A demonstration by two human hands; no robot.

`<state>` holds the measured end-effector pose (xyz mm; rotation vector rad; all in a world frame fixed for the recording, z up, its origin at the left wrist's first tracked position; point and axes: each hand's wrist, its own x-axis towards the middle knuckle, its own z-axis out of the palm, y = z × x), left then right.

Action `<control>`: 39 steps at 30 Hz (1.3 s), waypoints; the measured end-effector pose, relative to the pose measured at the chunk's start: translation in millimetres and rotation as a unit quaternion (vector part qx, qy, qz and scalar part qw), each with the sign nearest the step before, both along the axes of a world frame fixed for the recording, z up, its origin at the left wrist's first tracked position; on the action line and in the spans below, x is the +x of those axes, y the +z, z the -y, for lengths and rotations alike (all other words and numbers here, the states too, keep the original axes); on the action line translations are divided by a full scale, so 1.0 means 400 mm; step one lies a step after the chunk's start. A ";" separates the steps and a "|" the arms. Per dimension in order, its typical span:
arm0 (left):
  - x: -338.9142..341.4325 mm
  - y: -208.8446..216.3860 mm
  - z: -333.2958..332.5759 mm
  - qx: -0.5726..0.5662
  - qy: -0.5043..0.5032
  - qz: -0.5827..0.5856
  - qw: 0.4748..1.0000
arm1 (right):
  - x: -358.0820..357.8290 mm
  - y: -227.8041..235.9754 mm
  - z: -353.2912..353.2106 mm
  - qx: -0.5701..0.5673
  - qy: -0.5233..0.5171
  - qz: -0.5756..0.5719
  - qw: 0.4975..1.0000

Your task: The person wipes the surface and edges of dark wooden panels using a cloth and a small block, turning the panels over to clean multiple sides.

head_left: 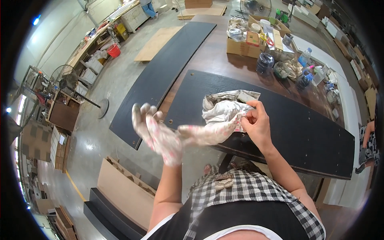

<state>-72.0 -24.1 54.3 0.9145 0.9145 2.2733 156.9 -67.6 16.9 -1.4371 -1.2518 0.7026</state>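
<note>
Your table (209, 51), brown-topped: long black panel (168, 70) along its left side, wider black panel (296, 120) nearest you. Beyond that, to your right: loaded cardboard box (239, 48), plastic bottles (305, 57).

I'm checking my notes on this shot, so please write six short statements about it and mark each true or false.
1. The left hand wears a pale glove. True.
2. The right hand pinches pink-dotted fabric. True.
3. The right hand wears a glove too. False: it is bare.
4. A red bucket stands on the floor. True.
5. The left hand touches the red bucket. False: the bucket is well beyond it.
6. The pink-dotted fabric has a green ground. False: its ground is whitish.
</note>
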 end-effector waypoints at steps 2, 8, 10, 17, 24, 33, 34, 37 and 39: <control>0.027 0.056 0.098 0.116 -0.009 -0.290 0.950 | 0.010 0.016 0.006 0.005 0.028 -0.013 1.000; 0.176 -0.039 0.173 0.076 -0.330 -0.583 0.739 | 0.047 0.095 0.051 -0.044 0.141 -0.118 0.982; 0.172 -0.037 0.166 0.064 -0.292 -0.585 0.754 | 0.075 0.113 0.069 -0.033 0.139 -0.022 0.990; 0.201 -0.047 0.232 -0.021 -0.300 -0.439 0.847 | 0.104 0.149 0.091 0.106 0.116 0.270 0.950; 0.249 -0.073 0.286 -0.266 -0.516 -0.272 0.767 | 0.104 0.155 0.126 0.094 0.112 0.275 0.950; -0.010 -0.148 0.251 -0.272 -0.384 -0.400 0.786 | -0.002 0.092 0.241 -0.103 0.313 -0.080 0.941; -0.028 -0.188 0.248 -0.180 -0.276 -0.501 0.800 | -0.054 0.078 0.254 -0.140 0.299 -0.141 0.933; -0.076 -0.225 0.265 -0.070 -0.062 -0.589 0.803 | -0.146 -0.049 0.279 -0.118 0.169 -0.116 0.972; -0.108 -0.220 0.313 -0.064 -0.121 -0.513 0.848 | -0.194 -0.083 0.305 -0.123 0.126 -0.082 0.981</control>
